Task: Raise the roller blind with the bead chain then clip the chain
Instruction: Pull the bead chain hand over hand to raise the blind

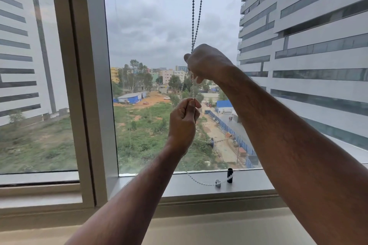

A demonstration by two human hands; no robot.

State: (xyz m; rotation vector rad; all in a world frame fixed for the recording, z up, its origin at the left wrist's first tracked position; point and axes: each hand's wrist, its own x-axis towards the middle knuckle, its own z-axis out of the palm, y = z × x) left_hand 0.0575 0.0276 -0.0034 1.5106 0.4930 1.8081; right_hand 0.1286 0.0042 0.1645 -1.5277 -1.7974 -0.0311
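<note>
Two strands of the grey bead chain [196, 10] hang from the top of the window down to my hands. My right hand [207, 63] is fisted around the chain where the strands meet. Just below it, my left hand [184, 119] pinches the chain between thumb and fingers. The lower part of the chain [199, 181] trails onto the window ledge and ends at a small grey clip [218, 183]. The roller blind itself is out of view above the frame.
A small black cylinder [230, 175] stands on the grey ledge [254, 181] beside the clip. A thick window frame post [89, 85] rises at the left. The beige sill [219, 228] runs along the bottom.
</note>
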